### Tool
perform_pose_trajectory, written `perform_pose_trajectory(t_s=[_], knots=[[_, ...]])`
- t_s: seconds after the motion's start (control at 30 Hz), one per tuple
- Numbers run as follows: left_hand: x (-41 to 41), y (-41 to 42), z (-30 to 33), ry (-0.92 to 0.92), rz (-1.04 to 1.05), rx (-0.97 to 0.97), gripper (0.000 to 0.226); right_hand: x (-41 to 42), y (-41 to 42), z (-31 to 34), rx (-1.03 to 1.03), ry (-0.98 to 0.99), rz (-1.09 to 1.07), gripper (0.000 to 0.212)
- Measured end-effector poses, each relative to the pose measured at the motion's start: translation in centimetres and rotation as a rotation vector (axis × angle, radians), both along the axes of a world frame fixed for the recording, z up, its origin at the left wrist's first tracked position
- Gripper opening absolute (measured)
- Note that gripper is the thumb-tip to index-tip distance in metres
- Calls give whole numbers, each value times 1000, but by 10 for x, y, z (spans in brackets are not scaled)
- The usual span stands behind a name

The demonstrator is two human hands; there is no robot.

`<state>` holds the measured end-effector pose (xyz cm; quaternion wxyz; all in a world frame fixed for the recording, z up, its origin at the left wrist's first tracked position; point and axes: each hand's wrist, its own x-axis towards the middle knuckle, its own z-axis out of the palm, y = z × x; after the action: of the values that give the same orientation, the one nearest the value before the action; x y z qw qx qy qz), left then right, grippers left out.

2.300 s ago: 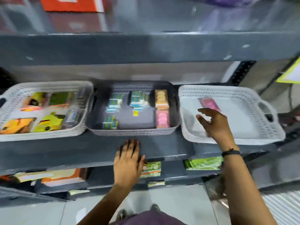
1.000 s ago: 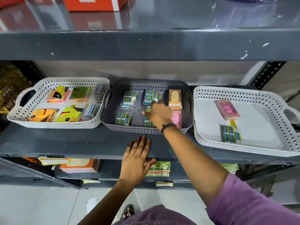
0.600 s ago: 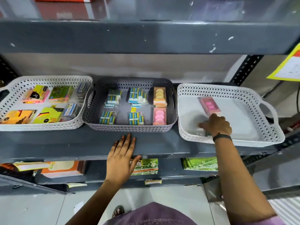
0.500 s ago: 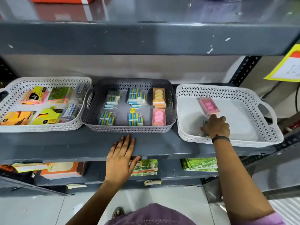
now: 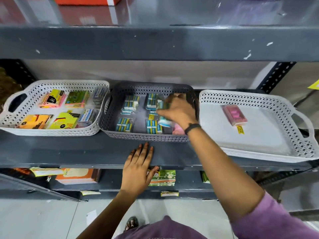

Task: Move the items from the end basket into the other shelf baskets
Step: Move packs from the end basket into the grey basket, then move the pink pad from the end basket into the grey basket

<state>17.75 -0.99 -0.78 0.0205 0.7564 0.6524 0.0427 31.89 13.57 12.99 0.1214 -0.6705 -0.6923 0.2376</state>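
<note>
Carrying a blue eraser pack (image 5: pixel 164 120) over from the white end basket (image 5: pixel 293 149), the right hand (image 5: pixel 179 111) now holds it above the grey basket (image 5: pixel 146 138) (left hand (image 5: pixel 138 171) flat on the shelf (image 5: pixel 69 152)), leaving one pink pack (image 5: pixel 234 115) to move.

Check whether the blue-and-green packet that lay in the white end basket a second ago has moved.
Yes. The blue-and-green packet has left the white perforated end basket; the right hand now holds it leftward, over the grey perforated middle basket.

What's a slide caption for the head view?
Right hand carries a blue packet over the grey perforated plastic basket; left hand rests on the shelf edge.
</note>
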Motion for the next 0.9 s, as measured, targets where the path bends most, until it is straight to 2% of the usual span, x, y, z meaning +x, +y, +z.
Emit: perform_pose_trajectory(t_s=[0.17, 0.27, 0.4, 0.53, 0.6, 0.67, 0.73, 0.8, 0.9], knots=[[-1, 0, 2, 16, -19, 5, 65, -52, 14, -47, -42, -262, 146, 57], [-1, 0, 2, 1, -19, -4, 64, -55, 16, -60, -16, -309, 175, 63], [-1, 0, 0, 11, -13, 0, 64, -22, 19, -45, 182, -135, 67, 56], [-2, 0, -3, 31, -12, 11, 65, 62, 33, -29, 433, -8, -234, 37], [-2, 0, -4, 31, -12, 20, 65, 110, 41, -34, 373, -101, -388, 39], [-1, 0, -3, 33, -6, 10, 65, 152, 44, -46, 179, -191, -517, 44], [0, 1, -2, 30, 3, -1, 66, 181, 41, -60, 13, -195, -582, 50], [0, 1, -2, 24, 10, -5, 67, 194, 38, -68, -31, -124, -571, 51], [1, 1, -3, 20, 8, 0, 66, 199, 31, -67, 11, -64, -548, 49]])
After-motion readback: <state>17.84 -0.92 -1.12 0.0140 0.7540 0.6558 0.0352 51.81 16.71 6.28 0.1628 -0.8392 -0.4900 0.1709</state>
